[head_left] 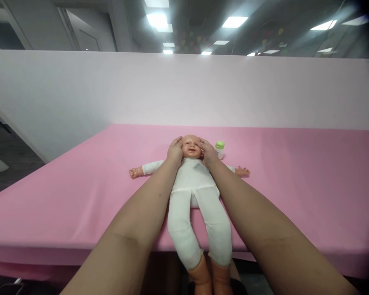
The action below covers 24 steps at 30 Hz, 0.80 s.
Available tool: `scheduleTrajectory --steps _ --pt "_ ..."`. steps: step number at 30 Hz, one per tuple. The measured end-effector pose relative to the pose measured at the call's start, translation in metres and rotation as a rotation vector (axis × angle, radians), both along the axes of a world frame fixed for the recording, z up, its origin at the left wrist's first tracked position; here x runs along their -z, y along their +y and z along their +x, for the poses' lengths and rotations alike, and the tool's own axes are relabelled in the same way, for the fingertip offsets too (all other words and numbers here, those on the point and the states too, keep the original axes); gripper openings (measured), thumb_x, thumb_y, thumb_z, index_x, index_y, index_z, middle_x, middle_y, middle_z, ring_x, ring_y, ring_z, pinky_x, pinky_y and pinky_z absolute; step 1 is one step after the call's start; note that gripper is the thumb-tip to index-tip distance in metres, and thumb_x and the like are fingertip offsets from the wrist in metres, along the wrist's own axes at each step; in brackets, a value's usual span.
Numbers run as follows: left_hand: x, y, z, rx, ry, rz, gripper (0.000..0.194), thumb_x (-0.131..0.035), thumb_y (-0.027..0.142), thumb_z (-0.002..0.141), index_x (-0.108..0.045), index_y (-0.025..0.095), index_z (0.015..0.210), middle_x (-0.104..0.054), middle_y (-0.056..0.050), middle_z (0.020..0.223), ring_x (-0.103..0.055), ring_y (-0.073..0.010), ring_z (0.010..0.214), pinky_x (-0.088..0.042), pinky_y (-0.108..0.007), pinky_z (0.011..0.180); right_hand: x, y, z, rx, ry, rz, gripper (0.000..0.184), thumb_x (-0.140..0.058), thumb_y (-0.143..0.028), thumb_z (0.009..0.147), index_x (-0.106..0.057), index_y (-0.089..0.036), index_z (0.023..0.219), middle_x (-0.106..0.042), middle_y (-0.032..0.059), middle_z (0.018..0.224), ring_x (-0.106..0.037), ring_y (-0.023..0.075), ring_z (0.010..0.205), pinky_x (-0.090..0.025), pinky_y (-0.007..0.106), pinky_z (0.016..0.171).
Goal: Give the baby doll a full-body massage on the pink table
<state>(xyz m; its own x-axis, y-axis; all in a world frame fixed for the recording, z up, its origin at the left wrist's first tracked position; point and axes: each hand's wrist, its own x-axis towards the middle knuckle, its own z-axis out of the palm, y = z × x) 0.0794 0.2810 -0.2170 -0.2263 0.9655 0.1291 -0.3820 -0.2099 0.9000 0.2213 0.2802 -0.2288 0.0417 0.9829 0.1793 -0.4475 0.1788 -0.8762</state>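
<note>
A baby doll (190,176) with a white cloth body lies face up, arms spread to both sides and lower legs hanging past the near edge of the pink surface. Cupped against the left side of its head is my left hand (175,150), fingers bent around it. My right hand (208,151) presses on the opposite side of the head, fingertips near the temple. The doll's head (191,146) is held between both hands, its face uncovered. Just right of my right hand stands a small clear bottle (220,152) with a green cap.
The pink padded surface (295,184) spreads wide to both sides and ends at a front edge close to me. A white low wall (203,88) rises behind it, with glass above. Dark floor (9,155) shows at the far left.
</note>
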Motion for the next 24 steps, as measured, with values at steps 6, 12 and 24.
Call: scheduleTrajectory --steps 6,12,24 --pt "0.005 0.000 -0.002 -0.006 0.118 0.082 0.054 -0.083 0.036 0.076 -0.065 0.021 0.125 -0.072 -0.010 0.120 -0.070 -0.0280 0.111 -0.057 -0.041 0.098 -0.001 0.000 -0.003 0.009 -0.015 0.076 0.059 -0.087 -0.042 0.068 -0.065 -0.023 0.119 -0.075 0.0034 0.104 -0.072 0.0248 0.096 -0.060 0.041 0.090" --pt "0.006 0.001 -0.003 0.002 0.170 0.070 0.059 -0.086 0.038 0.074 -0.063 0.024 0.126 -0.069 -0.009 0.125 -0.071 -0.0273 0.110 -0.057 -0.041 0.096 0.001 0.001 -0.003 0.056 -0.072 0.075 0.054 -0.088 -0.047 0.068 -0.066 -0.024 0.111 -0.075 0.0012 0.095 -0.072 0.0227 0.087 -0.060 0.040 0.085" --pt "0.009 0.011 -0.003 -0.022 0.126 0.028 0.043 -0.076 0.035 0.081 -0.068 0.024 0.122 -0.073 -0.008 0.121 -0.070 -0.0253 0.112 -0.054 -0.039 0.102 0.004 0.009 -0.001 -0.023 -0.034 0.088 0.045 -0.077 -0.036 0.071 -0.070 -0.023 0.113 -0.077 0.0027 0.107 -0.071 0.0253 0.102 -0.059 0.042 0.096"
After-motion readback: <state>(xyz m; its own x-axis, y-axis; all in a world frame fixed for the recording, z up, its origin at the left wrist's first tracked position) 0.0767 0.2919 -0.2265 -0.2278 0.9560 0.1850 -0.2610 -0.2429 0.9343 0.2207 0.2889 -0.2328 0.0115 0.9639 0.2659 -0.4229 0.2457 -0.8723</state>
